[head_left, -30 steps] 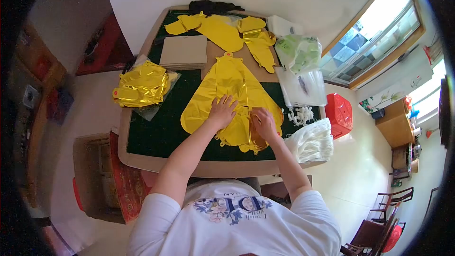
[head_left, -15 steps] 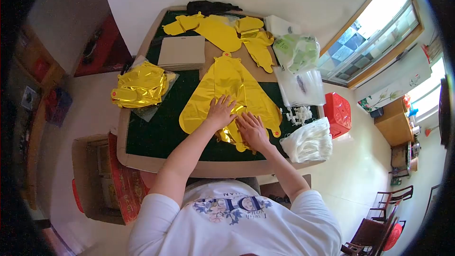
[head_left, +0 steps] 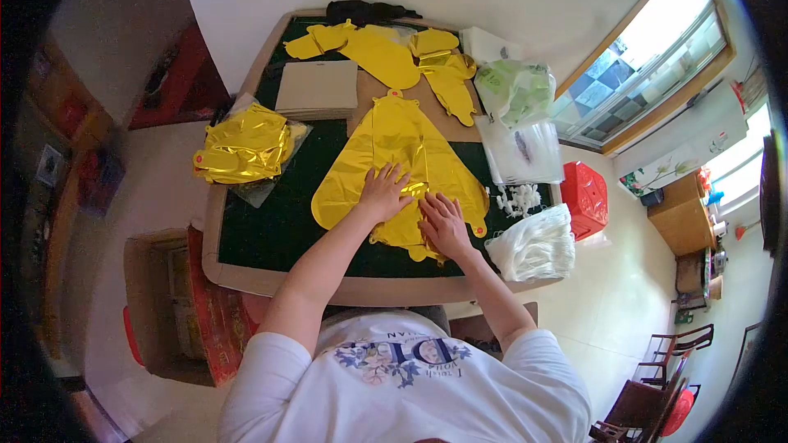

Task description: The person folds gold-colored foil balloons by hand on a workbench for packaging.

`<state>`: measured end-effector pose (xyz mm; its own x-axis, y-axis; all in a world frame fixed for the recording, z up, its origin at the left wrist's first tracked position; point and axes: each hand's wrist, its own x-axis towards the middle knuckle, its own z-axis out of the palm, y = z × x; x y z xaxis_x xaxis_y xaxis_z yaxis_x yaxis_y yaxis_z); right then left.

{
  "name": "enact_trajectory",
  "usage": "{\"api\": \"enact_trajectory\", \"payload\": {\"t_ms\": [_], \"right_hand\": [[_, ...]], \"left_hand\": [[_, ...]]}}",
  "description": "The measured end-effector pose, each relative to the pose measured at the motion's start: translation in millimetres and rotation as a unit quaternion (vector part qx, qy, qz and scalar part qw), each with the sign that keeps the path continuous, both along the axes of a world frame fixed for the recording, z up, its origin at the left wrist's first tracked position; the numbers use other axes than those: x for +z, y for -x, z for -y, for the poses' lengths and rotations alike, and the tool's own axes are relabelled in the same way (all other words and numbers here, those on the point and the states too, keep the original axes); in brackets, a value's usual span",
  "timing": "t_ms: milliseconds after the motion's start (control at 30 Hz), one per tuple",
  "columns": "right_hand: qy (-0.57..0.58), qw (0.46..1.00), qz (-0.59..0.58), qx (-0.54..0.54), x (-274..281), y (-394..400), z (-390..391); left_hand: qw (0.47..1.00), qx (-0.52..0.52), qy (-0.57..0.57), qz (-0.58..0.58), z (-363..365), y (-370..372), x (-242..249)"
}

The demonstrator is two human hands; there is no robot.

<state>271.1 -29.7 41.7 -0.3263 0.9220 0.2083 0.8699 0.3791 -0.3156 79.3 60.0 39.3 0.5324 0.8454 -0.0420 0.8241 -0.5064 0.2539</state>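
A flat gold foil balloon [head_left: 394, 135], roughly triangular with small tabs, lies on the dark green tabletop in front of me. My left hand [head_left: 384, 194] rests on its lower middle, fingers spread. Beside it, my right hand [head_left: 445, 224] lies flat on the lower right part of the foil, fingers stretched out. Below and between the hands, the balloon's lower section [head_left: 410, 234] lies toward the table's near edge. Neither hand grips anything.
More gold foil pieces [head_left: 386, 61] lie at the back. At left sit a packed foil bundle [head_left: 242, 145] and a stack of beige card [head_left: 318, 89]. Plastic bags [head_left: 521, 152], white bits [head_left: 519, 199] and a white string bundle [head_left: 533, 244] line the right. A red stool [head_left: 584, 199] stands beyond.
My right hand has shifted slightly right across the foil. The lower section beneath the hands now looks flatter and less crumpled. My left hand has stayed nearly in place.
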Motion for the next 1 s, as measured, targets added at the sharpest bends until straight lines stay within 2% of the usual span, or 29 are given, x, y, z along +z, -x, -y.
{"api": "enact_trajectory", "payload": {"t_ms": [133,333,400,433,500,567,667,700,733,767,800,833,867,900,933,967,1000], "right_hand": [[0.005,1.0,0.018,-0.008,1,1,0],[-0.025,0.999,-0.015,-0.019,8,-7,-2],[0.011,0.989,-0.025,-0.142,12,-21,-1],[0.012,0.989,-0.025,-0.143,13,-24,1],[0.056,0.967,0.054,-0.244,16,-29,9],[0.04,0.967,0.049,-0.248,4,-38,9],[0.095,0.971,0.048,-0.214,1,-44,6],[0.195,0.949,-0.097,-0.226,9,-43,3],[0.29,0.898,-0.238,-0.231,18,-40,1],[0.291,0.897,-0.238,-0.231,25,-35,3],[0.302,0.8,-0.476,-0.208,34,-27,6],[0.292,0.649,-0.682,-0.17,37,-23,8],[0.193,0.78,-0.571,-0.167,8,-32,3],[0.193,0.78,-0.571,-0.17,6,-29,10],[0.05,0.925,-0.344,-0.153,4,-23,16],[-0.098,0.984,-0.085,-0.12,2,-18,21],[-0.048,0.991,-0.079,-0.094,-2,-13,26]], "left_hand": [[1.0,-0.001,-0.004,-0.004,-1,-1,-1],[1.0,-0.001,0.008,0.002,0,0,-1],[1.0,0.0,0.009,0.0,-1,1,-1],[1.0,0.0,0.008,-0.002,0,0,-2],[1.0,-0.002,0.01,-0.001,0,0,-2],[1.0,0.0,0.011,0.001,-1,0,-2],[1.0,0.001,0.015,0.0,0,0,-1],[1.0,0.001,0.016,0.005,0,0,0],[1.0,0.001,0.018,0.01,0,1,1],[1.0,0.001,0.018,0.009,0,1,1],[1.0,0.001,0.015,0.005,1,1,0],[1.0,0.001,0.011,0.002,1,1,1],[1.0,0.0,0.012,0.002,1,1,1],[1.0,-0.001,0.017,0.003,1,0,1],[1.0,-0.001,0.021,0.005,0,1,2],[1.0,0.001,0.02,0.006,-1,1,3],[1.0,0.002,0.012,0.006,-1,1,2]]}}
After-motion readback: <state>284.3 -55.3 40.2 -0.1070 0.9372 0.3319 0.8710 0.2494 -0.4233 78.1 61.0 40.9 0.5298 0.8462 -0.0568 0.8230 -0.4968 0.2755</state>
